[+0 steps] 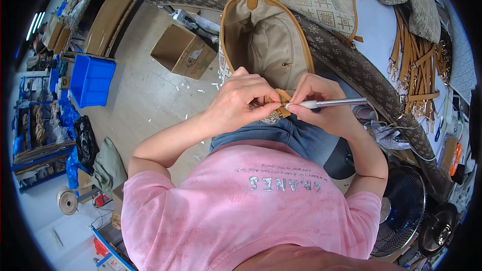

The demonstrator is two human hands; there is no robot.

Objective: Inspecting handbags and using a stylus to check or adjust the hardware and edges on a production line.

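On my lap rests an open handbag [271, 35] with a beige lining, tan trim round its mouth and a metal ring on a far tab. My left hand [240, 96] pinches a tan leather tab [284, 111] at the bag's near edge. Between the fingers of my right hand [324, 101] is a slim pen-like tool [346, 102] with a silver barrel and a pale front end. Its tip meets the tab beside my left fingertips; the exact contact is hidden by the fingers. A small zipper pull [286, 64] shows on the lining.
Patterned bag pieces [321, 0] lie on the table beyond, whose near edge holds a dark patterned roll [346, 60]. Tan straps with metal clasps [414, 60] are heaped to the right. An open carton [183, 52] and a blue bin [92, 81] stand left; a fan [401, 213] is lower right.
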